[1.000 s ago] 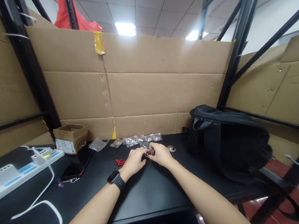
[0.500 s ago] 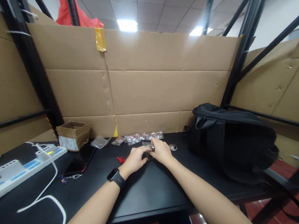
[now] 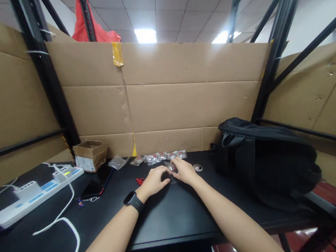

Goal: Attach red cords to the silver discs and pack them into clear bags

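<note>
My left hand [image 3: 157, 180], with a black watch on its wrist, has its thumb and forefinger apart beside a small shiny item in clear plastic [image 3: 171, 167]. My right hand [image 3: 184, 171] has its fingers on that item; its exact shape is too small to tell. A round metal disc [image 3: 197, 167] lies just right of my right hand. Red cord-like pieces [image 3: 140, 181] lie left of my left hand. Behind both hands, several small clear packets [image 3: 153, 158] with red and silver contents form a row.
A black bag [image 3: 268, 157] fills the right side of the table [image 3: 175, 225]. On the left are a white power strip [image 3: 37, 196] with cables, a phone [image 3: 98, 181], an open cardboard box [image 3: 91, 156] and a crumpled clear bag [image 3: 117, 162]. Cardboard panels [image 3: 166, 107] stand behind.
The view has shifted slightly, so things sit a little further right and lower. My left thumb and fingers have spread and drawn back slightly from the item at my right fingers.
</note>
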Available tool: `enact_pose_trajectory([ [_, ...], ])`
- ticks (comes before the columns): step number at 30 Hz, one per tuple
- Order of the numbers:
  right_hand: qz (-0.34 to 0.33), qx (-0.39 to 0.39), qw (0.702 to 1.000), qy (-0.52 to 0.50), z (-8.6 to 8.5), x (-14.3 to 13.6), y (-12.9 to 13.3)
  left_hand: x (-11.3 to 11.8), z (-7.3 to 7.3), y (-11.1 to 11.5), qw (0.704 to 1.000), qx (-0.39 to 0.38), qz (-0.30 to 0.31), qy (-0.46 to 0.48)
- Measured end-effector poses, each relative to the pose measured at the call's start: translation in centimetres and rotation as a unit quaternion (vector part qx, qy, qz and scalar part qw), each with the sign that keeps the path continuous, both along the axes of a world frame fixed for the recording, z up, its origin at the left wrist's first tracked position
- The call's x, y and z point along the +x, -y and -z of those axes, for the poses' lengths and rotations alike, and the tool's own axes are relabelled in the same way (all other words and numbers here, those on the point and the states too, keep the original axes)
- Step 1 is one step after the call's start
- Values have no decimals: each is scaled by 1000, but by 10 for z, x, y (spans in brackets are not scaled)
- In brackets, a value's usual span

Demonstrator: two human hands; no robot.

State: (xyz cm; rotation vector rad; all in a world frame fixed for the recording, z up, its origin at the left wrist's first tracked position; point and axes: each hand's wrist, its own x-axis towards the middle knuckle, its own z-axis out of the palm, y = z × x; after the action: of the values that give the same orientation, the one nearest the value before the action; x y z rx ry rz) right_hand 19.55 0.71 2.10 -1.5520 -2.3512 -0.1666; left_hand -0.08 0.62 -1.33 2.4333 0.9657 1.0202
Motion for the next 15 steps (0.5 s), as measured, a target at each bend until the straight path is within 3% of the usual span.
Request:
enact_pose_trajectory([
  [6,23,-6,1000,15,1,-4,-6,5,-1,9,992,51,-15,-115],
  [15,89,6,996,-5,9,-7,-12,7,-7,14,989,59,-11,-134],
])
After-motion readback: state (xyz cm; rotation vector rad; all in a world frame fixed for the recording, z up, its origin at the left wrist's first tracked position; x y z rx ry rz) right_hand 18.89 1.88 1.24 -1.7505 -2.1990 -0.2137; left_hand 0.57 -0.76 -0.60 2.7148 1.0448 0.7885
